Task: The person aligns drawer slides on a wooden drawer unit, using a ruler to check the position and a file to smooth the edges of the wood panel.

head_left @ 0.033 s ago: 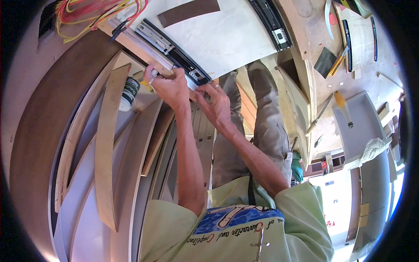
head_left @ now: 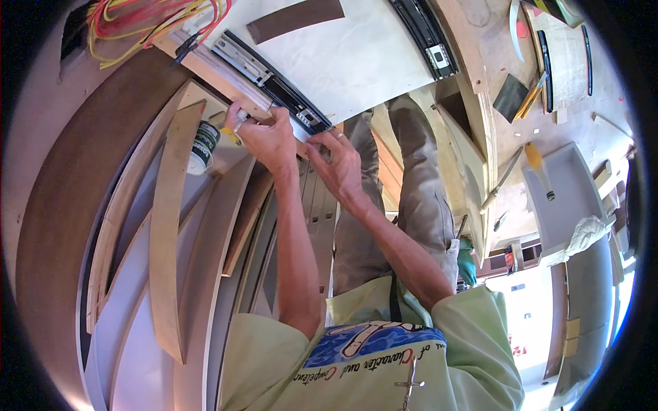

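Note:
A white panel (head_left: 349, 65) lies across the top of the view, with a black-and-silver drawer slide (head_left: 271, 79) along its left side. Below that slide runs a pale wooden edge strip (head_left: 253, 103). My left hand (head_left: 264, 140) is closed on this strip, its thumb and curled fingers against the wood. Close by on the right, my right hand (head_left: 338, 164) pinches the strip's near end, beside the slide's tip. Its fingertips are partly hidden. A second drawer slide (head_left: 435, 51) sits along the panel's right side.
Red and yellow wires (head_left: 147, 27) hang at the upper left. Several boards (head_left: 168, 246) lean on the left, near a dark green can (head_left: 204, 145). A brush with a yellowish head (head_left: 538, 168) and a grey drawer box (head_left: 562, 205) are on the right.

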Demonstrator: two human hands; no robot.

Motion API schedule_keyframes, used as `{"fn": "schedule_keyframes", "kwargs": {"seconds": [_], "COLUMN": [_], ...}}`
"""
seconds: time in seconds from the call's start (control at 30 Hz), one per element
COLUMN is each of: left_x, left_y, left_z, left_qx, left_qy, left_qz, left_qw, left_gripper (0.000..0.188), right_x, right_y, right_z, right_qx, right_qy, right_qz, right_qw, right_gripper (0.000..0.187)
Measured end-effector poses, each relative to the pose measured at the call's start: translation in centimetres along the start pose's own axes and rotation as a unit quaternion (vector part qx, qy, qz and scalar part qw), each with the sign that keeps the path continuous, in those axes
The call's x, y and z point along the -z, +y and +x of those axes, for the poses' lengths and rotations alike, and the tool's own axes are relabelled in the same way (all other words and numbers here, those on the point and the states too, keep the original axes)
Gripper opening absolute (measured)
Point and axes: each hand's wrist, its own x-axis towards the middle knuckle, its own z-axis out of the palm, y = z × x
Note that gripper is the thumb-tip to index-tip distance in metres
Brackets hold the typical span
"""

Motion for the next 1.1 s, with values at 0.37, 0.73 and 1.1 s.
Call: {"fn": "schedule_keyframes", "kwargs": {"seconds": [0.37,0.73,1.1], "left_x": [2.6,4.1,4.2], "left_y": [0.9,-1.1,-1.4], "left_z": [0.0,-1.6,-1.4], "left_qx": [0.058,0.114,0.097], "left_qy": [-0.111,-0.225,-0.243], "left_qz": [-0.07,-0.125,-0.096], "left_qw": [0.99,0.96,0.96], "left_gripper": [0.079,0.087,0.088], "right_x": [1.3,0.6,1.2], "right_y": [2.7,2.9,2.4], "right_z": [-2.1,-1.3,-0.4], "right_qx": [-0.032,-0.074,0.039], "right_qy": [0.028,-0.058,-0.053], "right_qz": [0.075,0.179,-0.02], "right_qw": [0.996,0.979,0.998], "right_gripper": [0.026,0.039,0.035]}}
